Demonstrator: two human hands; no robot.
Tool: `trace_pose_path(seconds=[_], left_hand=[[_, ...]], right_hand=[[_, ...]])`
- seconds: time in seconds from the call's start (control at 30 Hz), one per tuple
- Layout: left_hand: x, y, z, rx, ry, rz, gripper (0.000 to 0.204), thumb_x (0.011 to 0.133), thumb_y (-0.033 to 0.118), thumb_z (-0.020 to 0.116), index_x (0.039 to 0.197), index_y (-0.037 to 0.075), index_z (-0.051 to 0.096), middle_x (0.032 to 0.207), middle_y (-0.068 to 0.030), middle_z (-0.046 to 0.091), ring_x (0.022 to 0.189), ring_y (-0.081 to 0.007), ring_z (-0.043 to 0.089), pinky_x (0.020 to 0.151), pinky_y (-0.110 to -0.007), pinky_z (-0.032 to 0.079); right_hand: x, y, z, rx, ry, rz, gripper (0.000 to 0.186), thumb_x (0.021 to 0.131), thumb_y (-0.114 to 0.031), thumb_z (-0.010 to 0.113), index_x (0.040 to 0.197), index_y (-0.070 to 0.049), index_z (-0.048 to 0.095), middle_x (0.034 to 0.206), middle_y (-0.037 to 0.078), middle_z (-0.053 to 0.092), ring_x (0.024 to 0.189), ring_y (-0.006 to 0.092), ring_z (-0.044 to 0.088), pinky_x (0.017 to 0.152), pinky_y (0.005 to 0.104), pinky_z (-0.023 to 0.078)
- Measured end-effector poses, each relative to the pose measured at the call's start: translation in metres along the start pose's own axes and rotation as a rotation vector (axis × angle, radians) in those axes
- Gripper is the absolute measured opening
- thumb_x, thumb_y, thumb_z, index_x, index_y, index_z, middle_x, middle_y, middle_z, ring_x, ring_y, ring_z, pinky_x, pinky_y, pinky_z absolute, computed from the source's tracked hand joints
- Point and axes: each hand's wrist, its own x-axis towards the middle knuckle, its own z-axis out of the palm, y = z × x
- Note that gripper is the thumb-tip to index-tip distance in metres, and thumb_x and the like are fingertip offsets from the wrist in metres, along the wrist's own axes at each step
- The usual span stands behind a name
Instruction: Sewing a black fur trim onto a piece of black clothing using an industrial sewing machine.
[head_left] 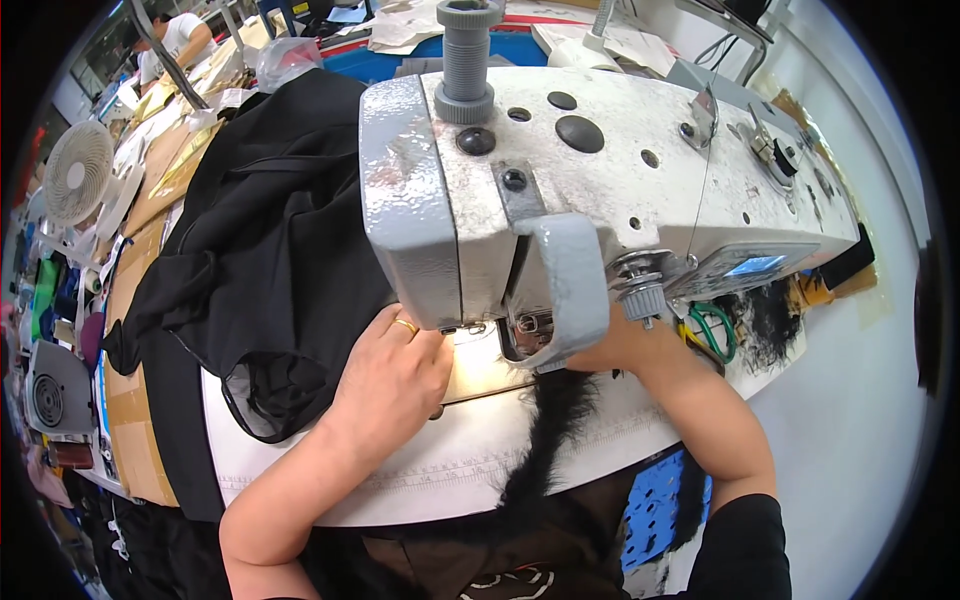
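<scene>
Head view: left hand [395,375] presses flat, fingers together, on black fabric [270,270] at the sewing machine [600,190] needle. Right hand [625,345] is mostly hidden behind the machine, its grip impossible to tell; stitching looks under way, and steady feeding seems needed next.

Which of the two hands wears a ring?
The left hand: a gold ring sits on one finger as it rests by the sewing machine. The right hand is mostly hidden behind the machine, no ring visible.
</scene>
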Motion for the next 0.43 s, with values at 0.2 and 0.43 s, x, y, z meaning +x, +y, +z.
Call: trace_pose_path(seconds=[0.2, 0.43], left_hand=[[-0.003, -0.001, 0.001, -0.005, 0.040, -0.005, 0.009, 0.068, 0.010, 0.066, 0.074, 0.003, 0.066, 0.077, -0.0070, 0.058, 0.084, -0.0248, 0.060, 0.096, -0.038, 0.049], [0.002, 0.003, -0.001, 0.021, 0.081, 0.002, 0.008, 0.070, 0.009, 0.064, 0.075, 0.003, 0.067, 0.084, -0.0099, 0.059, 0.093, -0.0257, 0.058, 0.092, -0.039, 0.050]], right_hand=[[-0.004, -0.031, -0.042, 0.028, -0.059, -0.024, 0.035, 0.104, -0.034, 0.050, 0.120, -0.007, 0.067, 0.110, 0.021, 0.071, 0.107, 0.0389, 0.067, 0.090, 0.0452, 0.052], [0.007, 0.030, 0.008, 0.169, -0.258, 0.068, 0.048, 0.098, -0.023, 0.049, 0.144, -0.013, 0.054, 0.130, 0.022, 0.066, 0.121, 0.0363, 0.064, 0.104, 0.0454, 0.048]])
